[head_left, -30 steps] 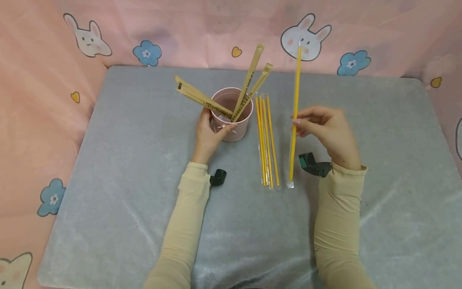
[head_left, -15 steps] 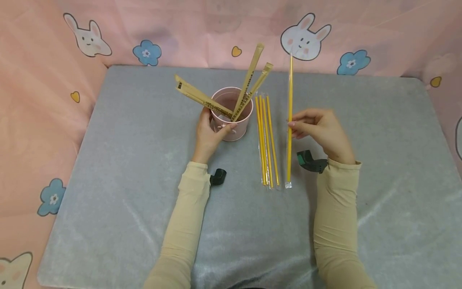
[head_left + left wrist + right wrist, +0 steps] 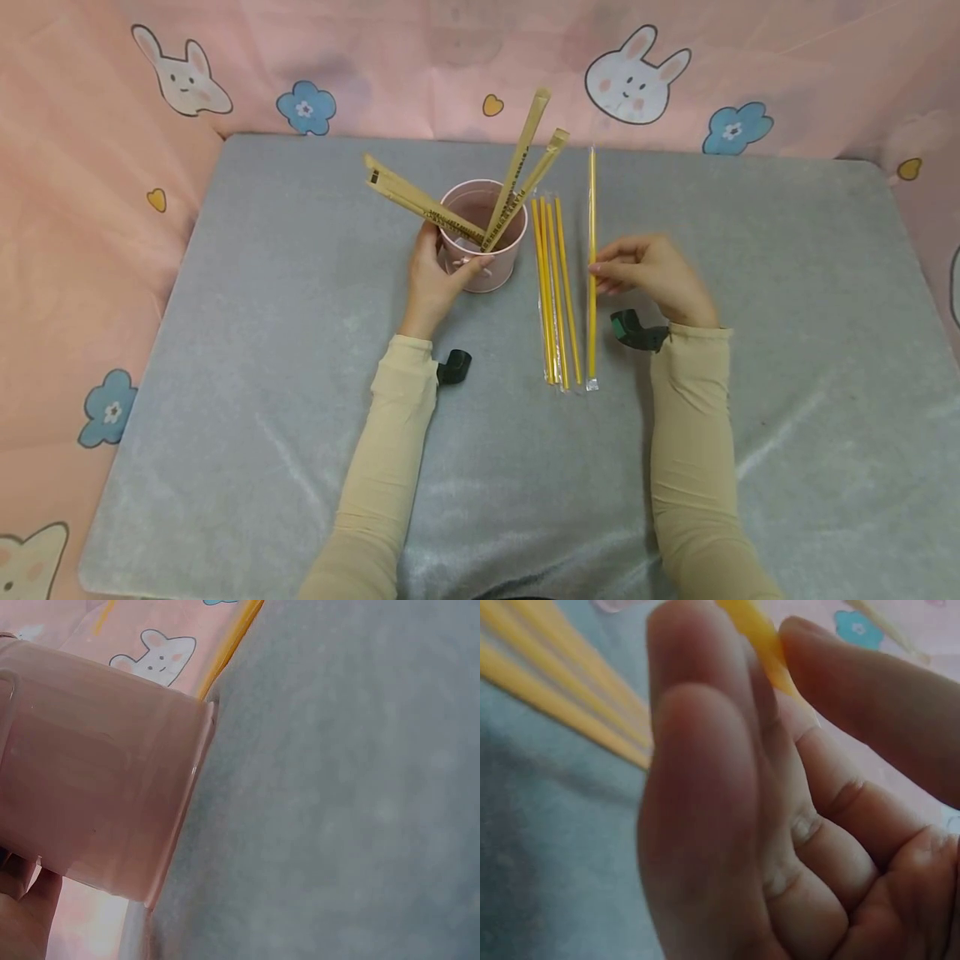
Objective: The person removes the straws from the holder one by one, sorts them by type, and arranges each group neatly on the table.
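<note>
My left hand [image 3: 438,282] grips the side of a small pink bucket [image 3: 498,273], thumb across its front. Several straws in brown paper wrappers [image 3: 517,179] lean out of the bucket to both sides. In the left wrist view the bucket [image 3: 97,765] stands on the table, with part of the hand at the lower left. Between thumb and fingers, my right hand [image 3: 652,271] pinches a yellow straw [image 3: 592,208] in a clear wrapper. To its left, several more wrapped yellow straws [image 3: 555,292] lie side by side. The right wrist view shows the pinched straw [image 3: 754,626] partly hidden by fingers.
A grey cloth-covered table [image 3: 300,375] lies under everything. Behind it hangs a pink curtain [image 3: 420,50] with rabbits and flowers. Black wrist devices stick out by the left sleeve [image 3: 405,375] and the right sleeve [image 3: 693,367].
My right hand has moved left and slightly down with the yellow straw, now nearly parallel to the lying straws and nearer to them. The left hand and bucket have stayed put.
</note>
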{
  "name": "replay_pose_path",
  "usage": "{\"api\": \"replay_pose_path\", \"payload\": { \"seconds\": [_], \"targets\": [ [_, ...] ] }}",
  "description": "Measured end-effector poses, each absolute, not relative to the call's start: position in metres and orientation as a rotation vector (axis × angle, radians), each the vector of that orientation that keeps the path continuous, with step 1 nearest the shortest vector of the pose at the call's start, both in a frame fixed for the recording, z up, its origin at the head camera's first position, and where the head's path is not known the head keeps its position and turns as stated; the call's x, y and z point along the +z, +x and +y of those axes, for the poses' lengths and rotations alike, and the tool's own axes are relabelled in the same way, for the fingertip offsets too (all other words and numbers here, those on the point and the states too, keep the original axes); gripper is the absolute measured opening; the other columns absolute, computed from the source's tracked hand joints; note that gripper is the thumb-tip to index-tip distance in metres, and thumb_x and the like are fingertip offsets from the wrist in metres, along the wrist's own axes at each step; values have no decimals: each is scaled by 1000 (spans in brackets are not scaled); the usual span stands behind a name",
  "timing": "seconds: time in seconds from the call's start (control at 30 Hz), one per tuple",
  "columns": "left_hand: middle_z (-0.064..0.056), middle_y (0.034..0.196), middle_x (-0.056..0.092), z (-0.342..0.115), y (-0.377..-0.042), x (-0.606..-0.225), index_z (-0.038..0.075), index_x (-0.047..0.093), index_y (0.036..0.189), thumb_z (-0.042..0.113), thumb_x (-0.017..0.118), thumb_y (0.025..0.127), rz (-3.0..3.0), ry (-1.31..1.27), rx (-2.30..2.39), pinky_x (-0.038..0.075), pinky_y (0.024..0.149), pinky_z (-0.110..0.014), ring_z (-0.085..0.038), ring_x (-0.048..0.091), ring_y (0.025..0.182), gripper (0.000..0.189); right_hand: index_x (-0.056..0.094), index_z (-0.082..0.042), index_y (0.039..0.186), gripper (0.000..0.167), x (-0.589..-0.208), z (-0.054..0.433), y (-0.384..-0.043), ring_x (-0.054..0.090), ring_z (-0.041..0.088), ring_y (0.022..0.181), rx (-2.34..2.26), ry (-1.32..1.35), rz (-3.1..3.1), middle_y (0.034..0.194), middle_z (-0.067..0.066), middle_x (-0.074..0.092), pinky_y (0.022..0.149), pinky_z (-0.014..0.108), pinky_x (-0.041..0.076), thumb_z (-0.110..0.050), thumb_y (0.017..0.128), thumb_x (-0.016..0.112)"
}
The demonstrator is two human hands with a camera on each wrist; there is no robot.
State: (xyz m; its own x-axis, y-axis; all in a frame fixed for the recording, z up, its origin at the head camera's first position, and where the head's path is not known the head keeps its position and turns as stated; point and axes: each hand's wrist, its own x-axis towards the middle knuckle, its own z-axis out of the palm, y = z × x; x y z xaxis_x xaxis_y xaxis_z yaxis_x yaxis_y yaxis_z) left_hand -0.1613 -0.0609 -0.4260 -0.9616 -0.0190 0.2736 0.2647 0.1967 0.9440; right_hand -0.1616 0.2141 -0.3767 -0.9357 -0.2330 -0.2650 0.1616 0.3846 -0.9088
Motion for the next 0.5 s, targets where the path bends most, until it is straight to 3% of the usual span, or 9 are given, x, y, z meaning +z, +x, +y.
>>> {"api": "replay_pose_path", "payload": {
  "seconds": [0.5],
  "targets": [
    [-17,131,48,-61,-161,-427,-3,41,134,10,81,73,-2261,-231,-1827,31,105,-23,-20,44,125,74,64,14,102,28,-409,215,-173,65,16,61,-1448,0,2187,71,8,68,56,28,55,-10,88,67]
  ]
}}
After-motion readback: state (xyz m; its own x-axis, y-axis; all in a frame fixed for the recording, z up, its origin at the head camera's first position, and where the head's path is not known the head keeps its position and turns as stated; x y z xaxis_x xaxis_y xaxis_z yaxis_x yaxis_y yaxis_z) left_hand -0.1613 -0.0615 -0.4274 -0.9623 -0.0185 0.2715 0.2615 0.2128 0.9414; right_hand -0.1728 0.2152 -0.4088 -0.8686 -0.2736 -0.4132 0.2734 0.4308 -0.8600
